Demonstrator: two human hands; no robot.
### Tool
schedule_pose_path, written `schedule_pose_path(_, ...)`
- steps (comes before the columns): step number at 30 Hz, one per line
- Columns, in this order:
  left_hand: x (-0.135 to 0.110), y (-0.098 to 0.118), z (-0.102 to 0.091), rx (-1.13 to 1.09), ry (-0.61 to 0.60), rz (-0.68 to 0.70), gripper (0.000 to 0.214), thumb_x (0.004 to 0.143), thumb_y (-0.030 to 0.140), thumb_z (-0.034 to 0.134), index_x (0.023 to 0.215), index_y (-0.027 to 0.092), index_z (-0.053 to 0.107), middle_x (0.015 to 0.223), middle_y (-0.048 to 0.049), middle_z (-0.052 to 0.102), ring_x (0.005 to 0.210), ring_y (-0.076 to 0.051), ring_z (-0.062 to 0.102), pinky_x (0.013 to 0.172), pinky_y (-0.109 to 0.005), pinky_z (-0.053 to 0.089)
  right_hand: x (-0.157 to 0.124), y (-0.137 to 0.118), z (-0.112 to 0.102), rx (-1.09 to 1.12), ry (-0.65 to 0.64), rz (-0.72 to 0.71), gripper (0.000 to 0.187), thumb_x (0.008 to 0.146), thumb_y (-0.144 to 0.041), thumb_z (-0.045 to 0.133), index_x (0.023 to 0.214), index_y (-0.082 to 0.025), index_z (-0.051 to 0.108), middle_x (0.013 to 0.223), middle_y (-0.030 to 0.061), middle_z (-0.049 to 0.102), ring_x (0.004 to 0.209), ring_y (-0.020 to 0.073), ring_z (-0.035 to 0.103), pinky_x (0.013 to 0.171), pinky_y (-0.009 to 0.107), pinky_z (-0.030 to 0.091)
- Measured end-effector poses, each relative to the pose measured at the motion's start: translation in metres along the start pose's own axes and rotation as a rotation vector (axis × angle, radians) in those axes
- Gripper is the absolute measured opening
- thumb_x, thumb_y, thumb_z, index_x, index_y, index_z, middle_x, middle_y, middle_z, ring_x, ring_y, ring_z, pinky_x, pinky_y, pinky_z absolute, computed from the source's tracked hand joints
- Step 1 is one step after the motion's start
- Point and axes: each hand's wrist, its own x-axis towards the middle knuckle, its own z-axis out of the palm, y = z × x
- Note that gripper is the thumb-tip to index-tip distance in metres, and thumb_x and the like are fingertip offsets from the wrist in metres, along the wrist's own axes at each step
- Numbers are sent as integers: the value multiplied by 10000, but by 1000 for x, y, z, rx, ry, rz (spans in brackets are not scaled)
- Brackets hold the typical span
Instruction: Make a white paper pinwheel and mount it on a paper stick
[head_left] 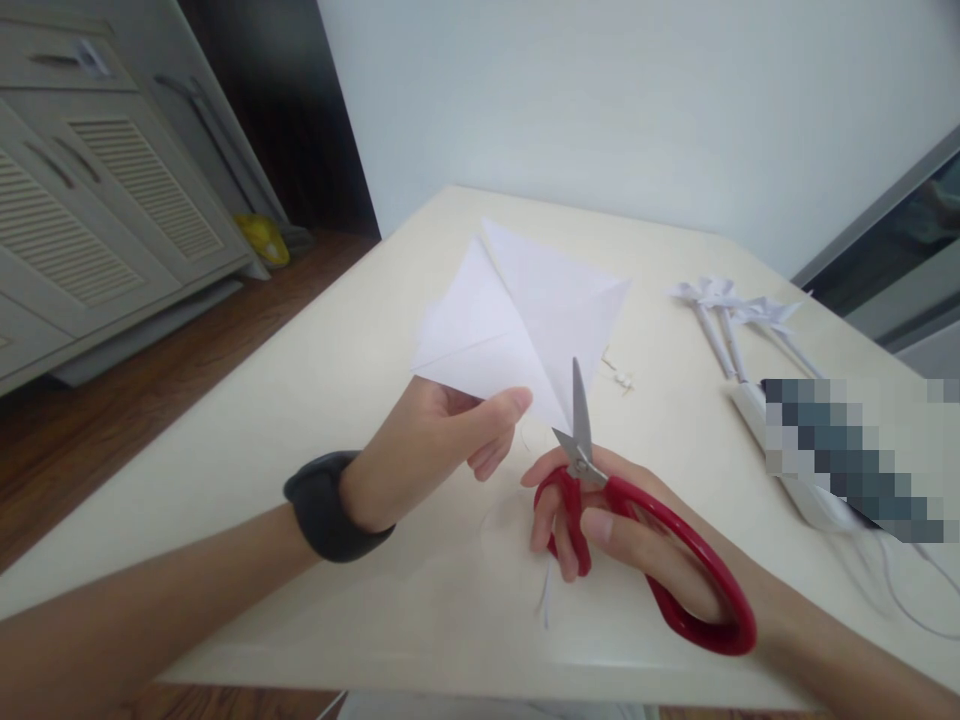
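My left hand [465,430], with a dark band on its wrist, pinches a white paper square [510,310] by its lower edge, thumb on top. Crease lines cross the paper from corner to corner. Red-handled scissors [581,460] are in my right hand [637,540], its fingers and thumb through the loops. Their blades stand apart, around or right beside the paper's near corner; I cannot tell whether they touch it. Below the scissors lies a thin white strip [546,595] on the table.
Several white paper pinwheels [712,295] on rolled sticks lie on the right of the cream table [315,420]. Close by are a white device with a cable [787,460] and a blurred-out patch. Small scraps [621,380] lie right of the paper. A louvred cabinet [112,190] stands left.
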Motion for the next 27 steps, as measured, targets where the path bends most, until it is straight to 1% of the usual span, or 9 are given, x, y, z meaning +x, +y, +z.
schedule_pose_path(3, 0, 0, 0, 19, -1, 0, 385, 839, 231, 478, 474, 169, 374, 405, 58, 363, 400, -65, 384, 444, -224, 341, 0, 0, 1, 12, 8, 13, 190, 892, -258, 393, 1059, -182, 441, 832, 51, 571, 649, 124, 501, 648, 313, 444)
schedule_pose_path(7, -1, 1, 0, 42, -8, -8, 393, 841, 246, 481, 471, 172, 371, 410, 54, 369, 406, -70, 393, 451, -232, 345, 1, -5, 1, 34, 26, 70, 184, 883, -253, 413, 1044, -170, 441, 828, 53, 571, 641, 123, 505, 633, 302, 439)
schedule_pose_path(13, -1, 1, 0, 57, -14, -16, 406, 847, 264, 470, 465, 172, 370, 408, 50, 373, 409, -71, 396, 452, -231, 341, 1, -11, 1, -8, 34, 132, 169, 885, -218, 406, 1041, -172, 451, 799, 44, 575, 631, 127, 519, 614, 296, 432)
schedule_pose_path(19, 0, 1, 0, 64, -12, -18, 402, 842, 274, 479, 469, 174, 369, 409, 49, 376, 408, -72, 396, 447, -229, 342, 1, 0, 1, 8, 48, 66, 159, 877, -194, 406, 1026, -193, 462, 762, 22, 572, 596, 116, 505, 592, 284, 429)
schedule_pose_path(23, 0, 1, 0, 74, -19, -16, 403, 851, 262, 467, 470, 169, 373, 411, 48, 382, 408, -69, 396, 452, -225, 341, 3, 2, 1, 26, 49, 71, 124, 874, -193, 405, 986, -192, 460, 726, 12, 560, 571, 108, 494, 577, 274, 419)
schedule_pose_path(27, 1, 1, 0, 65, -15, -13, 396, 849, 248, 460, 470, 173, 374, 410, 48, 375, 407, -75, 398, 445, -227, 338, 2, 3, 1, 16, 56, 71, 155, 876, -190, 402, 1013, -192, 474, 716, 11, 557, 567, 108, 496, 564, 264, 417)
